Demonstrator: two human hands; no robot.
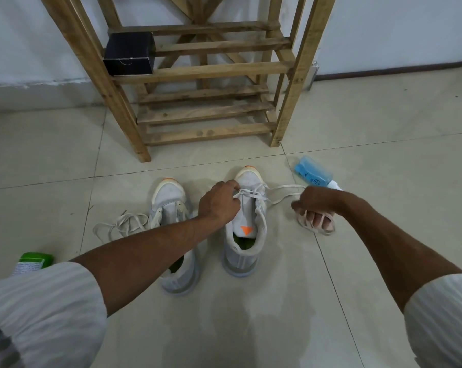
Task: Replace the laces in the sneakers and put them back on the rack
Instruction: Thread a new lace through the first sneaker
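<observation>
Two white sneakers with orange toe tips stand side by side on the tiled floor, toes toward the wooden rack [203, 70]. The left sneaker [171, 208] has bare eyelets; a loose white lace [118, 224] lies beside it on its left. My left hand [219, 203] rests on the right sneaker [247, 221], fingers pinching the lace crossings near its toe. My right hand [315, 208], to the right of that shoe, grips a bundle of white lace [283, 193] wound round its fingers; one strand stretches from the shoe to this hand.
A black box [130, 53] sits on the rack's left side. A blue bottle [313, 172] lies on the floor behind my right hand. A green and white container [32, 262] stands at the left by my sleeve.
</observation>
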